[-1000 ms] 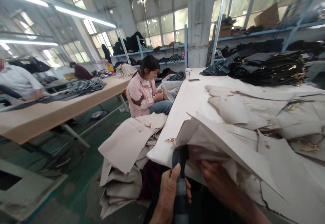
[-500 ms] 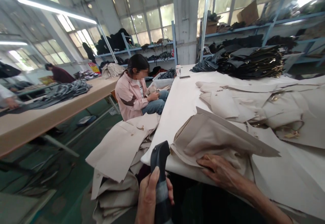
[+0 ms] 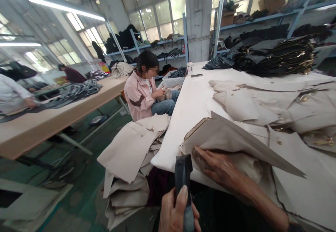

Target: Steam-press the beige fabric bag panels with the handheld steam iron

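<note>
My left hand is wrapped round the handle of a black handheld tool with a bent head. The tool's kind does not show clearly. Its head stands just off the table's near corner, close to a beige leather-like bag piece. On that piece lies my right hand, its fingers stretched out over the soft lower part, below a stiff raised flap. The thumb is mostly hidden. Layered edges of the piece show at its left end.
More beige pieces with metal clasps cover the white table to the right. Another beige pile hangs at its left corner. A seated person in pink is beyond it. Black stacked pieces lie at the back.
My right hand has slid left along the beige piece towards its layered edge, fingers flatter now. The tool has come closer to that edge and stands more upright. The view has shifted slightly.
</note>
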`<state>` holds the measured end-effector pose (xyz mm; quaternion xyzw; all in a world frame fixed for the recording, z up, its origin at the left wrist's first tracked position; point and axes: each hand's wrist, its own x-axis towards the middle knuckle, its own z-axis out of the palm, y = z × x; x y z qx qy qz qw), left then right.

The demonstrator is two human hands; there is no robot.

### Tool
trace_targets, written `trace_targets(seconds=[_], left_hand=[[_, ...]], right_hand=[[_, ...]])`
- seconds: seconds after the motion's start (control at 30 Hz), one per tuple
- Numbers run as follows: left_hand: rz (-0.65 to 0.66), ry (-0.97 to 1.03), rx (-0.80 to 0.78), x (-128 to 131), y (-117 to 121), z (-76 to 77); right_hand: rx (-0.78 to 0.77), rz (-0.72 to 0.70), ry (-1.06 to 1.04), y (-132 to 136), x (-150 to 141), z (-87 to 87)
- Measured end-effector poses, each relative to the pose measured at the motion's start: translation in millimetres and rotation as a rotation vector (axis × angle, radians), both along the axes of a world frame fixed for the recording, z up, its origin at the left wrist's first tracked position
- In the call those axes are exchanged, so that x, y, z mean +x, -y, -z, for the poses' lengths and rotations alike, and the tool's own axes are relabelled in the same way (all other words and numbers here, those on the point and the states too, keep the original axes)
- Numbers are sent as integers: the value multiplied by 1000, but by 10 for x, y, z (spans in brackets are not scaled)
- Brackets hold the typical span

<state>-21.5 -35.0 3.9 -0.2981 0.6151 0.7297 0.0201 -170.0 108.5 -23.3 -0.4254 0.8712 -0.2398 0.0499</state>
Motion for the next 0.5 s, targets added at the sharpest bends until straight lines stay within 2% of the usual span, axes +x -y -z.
trace_targets(seconds=[0.17,0.33,0.5], left_hand=[[71,32,-22,-147,-47,1],[84,38,-78,-247,-44,7],[26,-11,-98,-396,-95,-29]], right_hand=[[-30,-22,54,8,-31,-61],[-40,-23,68,63,-59,-3],[-97,18,107,108,-63,46]])
